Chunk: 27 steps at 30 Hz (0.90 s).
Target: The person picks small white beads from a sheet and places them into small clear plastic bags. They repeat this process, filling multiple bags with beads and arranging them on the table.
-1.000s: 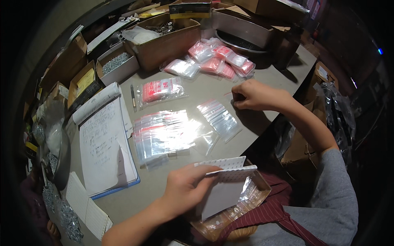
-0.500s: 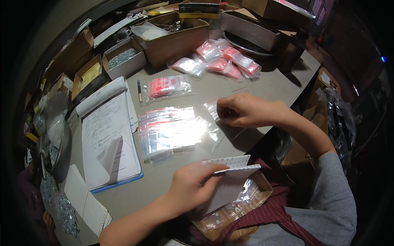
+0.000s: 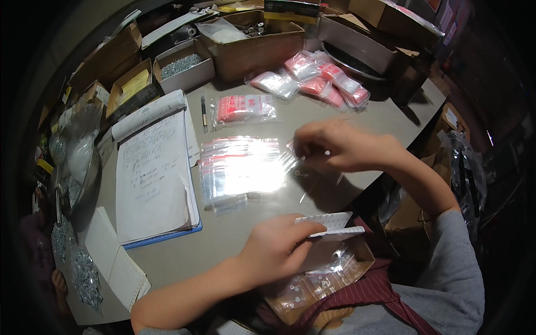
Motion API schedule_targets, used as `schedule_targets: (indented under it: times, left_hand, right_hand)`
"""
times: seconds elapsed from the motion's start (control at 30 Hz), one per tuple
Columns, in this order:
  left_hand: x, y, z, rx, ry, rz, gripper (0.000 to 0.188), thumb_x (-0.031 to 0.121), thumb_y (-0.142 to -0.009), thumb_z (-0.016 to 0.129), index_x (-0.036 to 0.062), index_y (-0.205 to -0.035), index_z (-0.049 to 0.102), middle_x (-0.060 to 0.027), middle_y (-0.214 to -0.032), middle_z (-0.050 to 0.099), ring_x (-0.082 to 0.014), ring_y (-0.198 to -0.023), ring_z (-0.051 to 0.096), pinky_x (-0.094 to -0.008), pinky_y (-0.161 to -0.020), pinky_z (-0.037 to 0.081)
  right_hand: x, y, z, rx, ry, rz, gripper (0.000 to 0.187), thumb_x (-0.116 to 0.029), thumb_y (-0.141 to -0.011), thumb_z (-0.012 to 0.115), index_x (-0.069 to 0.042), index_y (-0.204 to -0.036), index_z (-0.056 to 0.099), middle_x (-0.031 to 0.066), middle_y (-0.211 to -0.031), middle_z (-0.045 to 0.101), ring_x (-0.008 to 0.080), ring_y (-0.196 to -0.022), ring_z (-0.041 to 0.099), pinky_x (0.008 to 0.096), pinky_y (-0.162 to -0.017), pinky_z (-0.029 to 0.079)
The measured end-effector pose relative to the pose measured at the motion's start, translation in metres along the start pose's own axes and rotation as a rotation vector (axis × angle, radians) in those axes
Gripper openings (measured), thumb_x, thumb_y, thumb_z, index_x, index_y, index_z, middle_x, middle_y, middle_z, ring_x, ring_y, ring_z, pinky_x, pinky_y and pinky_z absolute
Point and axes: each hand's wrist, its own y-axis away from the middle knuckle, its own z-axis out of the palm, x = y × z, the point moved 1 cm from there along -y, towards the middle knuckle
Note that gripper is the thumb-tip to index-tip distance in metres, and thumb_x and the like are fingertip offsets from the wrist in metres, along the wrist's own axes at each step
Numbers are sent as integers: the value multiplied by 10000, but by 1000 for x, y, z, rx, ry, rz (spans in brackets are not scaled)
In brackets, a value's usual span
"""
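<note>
My left hand (image 3: 279, 245) grips a white folded board (image 3: 329, 224) with rows of small dots or holes, thumb on one side and fingers on the other. Below it sits an open cardboard box (image 3: 365, 261) containing small clear bags (image 3: 329, 274) with tiny white parts. Over the table's right part, my right hand (image 3: 340, 146) is closed, with a small white piece (image 3: 328, 152) showing at its fingers. A clear zip bag (image 3: 304, 181) lies partly beneath that hand. To its left, overlapping empty zip bags (image 3: 237, 173) are fanned out, shining in the light.
A clipboard with written sheets (image 3: 153, 178) and a pen (image 3: 204, 114) lie left. Packs of red-printed bags (image 3: 245, 108) sit farther back, with more (image 3: 329, 84) piled beyond. Boxes of metal parts (image 3: 181, 66) line the far edge. At far left stands a metal scoop-like pan (image 3: 84, 178).
The view has shifted, so the table contents sit slightly farther right. A small white piece now shows at my right fingers. My left hand still grips the folded board.
</note>
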Motion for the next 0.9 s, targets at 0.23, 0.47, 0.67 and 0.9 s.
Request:
schedule_targets:
  times: [0.23,0.47,0.67,0.9]
  left_hand:
    - [3,0,3,-17,-17,132,397,8,-775,740,81,-1165,726,-119,-960,715,-313,-831,701,-395,-737,576]
    - [2,1,6,17,-24,167,337,6,-781,727,55,-1114,717,-118,-955,698,-305,-841,696,-386,-731,573]
    - [8,1,5,-24,-90,215,239,45,-809,715,34,-1047,692,-97,-911,651,-293,-820,672,-379,-695,559]
    - [9,-2,6,-24,-119,255,327,51,-765,730,64,-1092,727,-72,-909,688,-268,-778,680,-356,-660,562]
  right_hand:
    - [-12,-21,31,-107,-96,-211,243,-1,-833,658,26,-1060,576,199,-997,617,381,-925,636,458,-808,512]
    - [-30,-11,52,-35,201,-167,238,4,-889,642,9,-1095,524,200,-1074,591,408,-1011,621,457,-849,504]
    - [-1,3,49,132,123,-87,244,-43,-889,719,3,-1088,586,163,-1067,598,383,-986,617,444,-849,506]
    - [2,40,57,311,292,-255,285,-51,-881,737,-10,-1156,679,137,-1217,666,329,-1101,645,456,-958,502]
